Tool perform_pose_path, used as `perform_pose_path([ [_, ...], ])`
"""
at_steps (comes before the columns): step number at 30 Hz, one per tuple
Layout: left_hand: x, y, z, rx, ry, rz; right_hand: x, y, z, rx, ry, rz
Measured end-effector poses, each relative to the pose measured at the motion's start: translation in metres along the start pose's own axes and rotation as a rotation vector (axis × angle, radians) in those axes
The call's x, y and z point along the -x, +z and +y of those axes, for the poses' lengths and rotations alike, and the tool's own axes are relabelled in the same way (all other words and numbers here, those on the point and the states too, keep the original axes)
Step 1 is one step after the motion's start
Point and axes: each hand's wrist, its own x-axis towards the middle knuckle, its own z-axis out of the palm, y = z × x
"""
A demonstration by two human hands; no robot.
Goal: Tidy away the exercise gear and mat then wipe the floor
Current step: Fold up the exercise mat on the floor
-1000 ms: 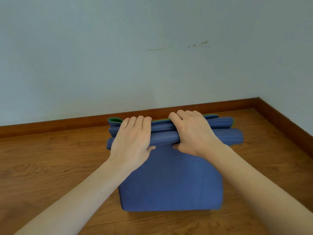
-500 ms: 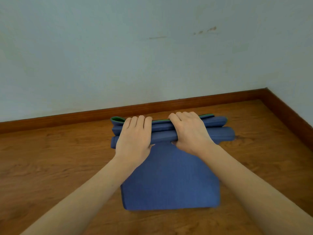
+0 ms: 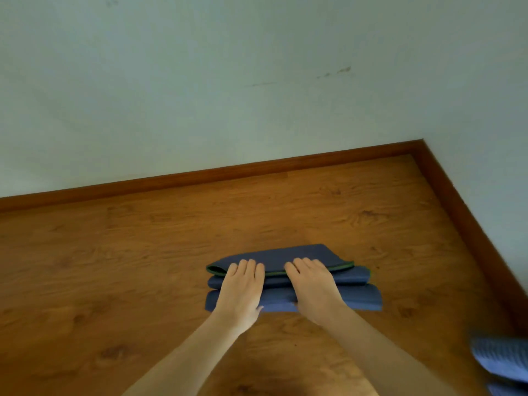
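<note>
Pressing folded mat [image 3: 354,300] on wooden floor [image 3: 143,252], 2 hands' fingers [image 3: 247,268] flat, near wall corner [image 3: 423,140]

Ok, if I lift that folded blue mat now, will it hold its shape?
Probably not: the folded blue foam mat shows loose, rounded layers that look springy, so it may unfold. Both hands press it flat. It looks light.

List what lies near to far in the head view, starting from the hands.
left hand and right hand on the folded blue mat → bare wooden floor → brown skirting board → pale wall.
</note>
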Motion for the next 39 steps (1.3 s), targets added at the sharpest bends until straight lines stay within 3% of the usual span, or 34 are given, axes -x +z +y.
perform_pose_path([
  [5,0.047,-0.008,0.006,0.0,0.034,-0.095,0.037,0.003,-0.034,0.005,0.066,0.028],
  [9,0.091,-0.029,0.003,0.023,0.062,-0.103,0.07,-0.012,-0.066,-0.052,0.088,-0.085],
  [14,0.151,-0.069,-0.012,0.019,0.089,-0.102,0.11,-0.076,-0.111,-0.11,0.042,-0.141],
  [22,0.21,-0.156,-0.039,0.156,-0.056,0.137,0.122,-0.172,-0.139,0.041,-0.071,0.112],
  [32,0.318,-0.226,-0.156,0.238,-0.192,0.301,0.09,-0.295,-0.272,0.125,-0.291,0.171],
  [39,0.429,-0.272,-0.249,0.183,-0.377,0.294,0.073,-0.372,-0.404,0.161,-0.505,0.198],
])
